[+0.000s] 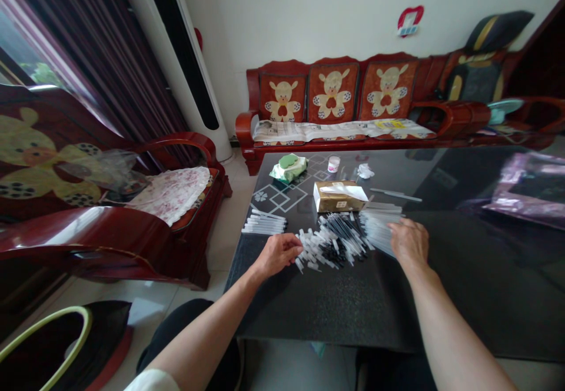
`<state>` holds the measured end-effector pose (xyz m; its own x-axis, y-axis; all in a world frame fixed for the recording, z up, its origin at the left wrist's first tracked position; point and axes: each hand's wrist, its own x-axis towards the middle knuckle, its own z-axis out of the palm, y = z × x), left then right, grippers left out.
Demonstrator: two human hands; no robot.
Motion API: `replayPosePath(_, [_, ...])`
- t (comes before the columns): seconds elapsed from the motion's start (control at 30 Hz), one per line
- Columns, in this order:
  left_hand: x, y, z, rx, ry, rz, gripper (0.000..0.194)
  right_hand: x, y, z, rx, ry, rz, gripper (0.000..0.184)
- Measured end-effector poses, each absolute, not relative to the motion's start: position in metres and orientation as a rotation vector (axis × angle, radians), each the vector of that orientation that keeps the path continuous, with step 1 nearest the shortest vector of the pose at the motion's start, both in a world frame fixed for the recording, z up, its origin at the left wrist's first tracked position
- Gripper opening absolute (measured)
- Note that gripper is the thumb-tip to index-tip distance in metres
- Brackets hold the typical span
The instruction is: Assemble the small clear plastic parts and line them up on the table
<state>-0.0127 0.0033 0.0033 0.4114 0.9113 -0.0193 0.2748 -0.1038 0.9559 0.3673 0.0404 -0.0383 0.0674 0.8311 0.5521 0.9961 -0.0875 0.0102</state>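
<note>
My left hand [279, 254] is at the left edge of a pile of whitish translucent pen caps [314, 248], its thumb and fingers pinched together on a cap. To the right, my right hand [410, 242] has its fingers bent closed over the edge of a heap of clear pen barrels [380, 226]; its fingertips are partly hidden, and it seems to grip a barrel. Thin black pen refills [342, 232] lie heaped between the caps and barrels. Left of these, several white pens [263, 223] rest side by side in a row.
A gold tissue box [339, 196] stands behind the heaps on the black table [309, 314]. Farther back are a green wipes pack [289, 168], a small white jar [333, 164] and crumpled tissue [365, 171]. Purple plastic packaging [529, 188] lies at right. A wooden sofa [247, 129] stands beyond.
</note>
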Motion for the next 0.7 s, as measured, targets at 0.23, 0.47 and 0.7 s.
replayPosePath(0.23, [-0.012,0.004,0.000,1.645,1.064,0.750,0.028,0.359,0.039,-0.032,-1.899,-1.920,-0.564,0.026])
replayPosePath(0.47, [-0.013,0.004,-0.003,1.657,1.064,0.747,0.028,0.356,0.041,-0.035,-1.891,-1.864,-0.600,0.028])
replayPosePath(0.7, [-0.013,0.004,-0.002,1.678,1.105,0.739,0.023,0.353,0.039,-0.026,-1.882,-1.875,-0.589,0.030])
